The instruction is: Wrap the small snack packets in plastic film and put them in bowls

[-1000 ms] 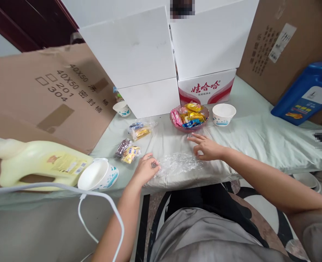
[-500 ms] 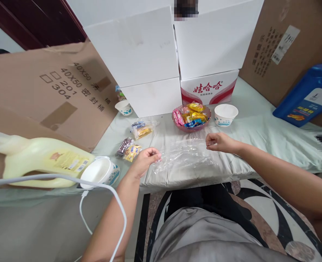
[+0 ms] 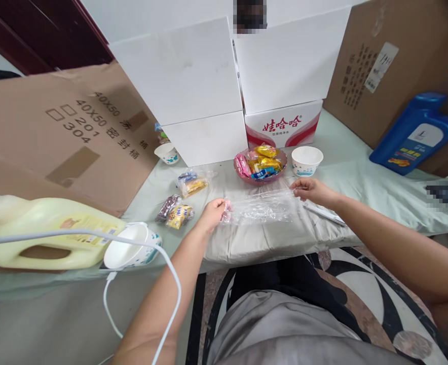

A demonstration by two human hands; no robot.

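A clear plastic bag (image 3: 260, 207) is stretched sideways between my hands, just above the cloth-covered table. My left hand (image 3: 213, 212) pinches its left end, where a small pinkish part shows by the fingers. At the opposite end, my right hand (image 3: 310, 191) grips the edge between thumb and fingers. Behind the bag stands a pink glass bowl (image 3: 260, 180) filled with wrapped snacks (image 3: 264, 161). A white paper bowl (image 3: 307, 161) is close behind my right hand. Left of my left hand lie a yellow snack packet (image 3: 179, 216), a dark one (image 3: 168, 207) and a bagged pair (image 3: 192, 183).
White boxes (image 3: 178, 71) are stacked at the back, between large cardboard boxes (image 3: 106, 126). A yellow jug (image 3: 52, 228), another paper bowl (image 3: 127, 248) and a white cable (image 3: 171, 274) are at left. A blue bottle (image 3: 414, 134) leans at right. A flat white object (image 3: 325, 213) lies beneath my right wrist.
My hands have lifted the plastic bag slightly and pulled it into a narrower, tauter strip. A flat white object now shows under my right wrist. The view has shifted a little.
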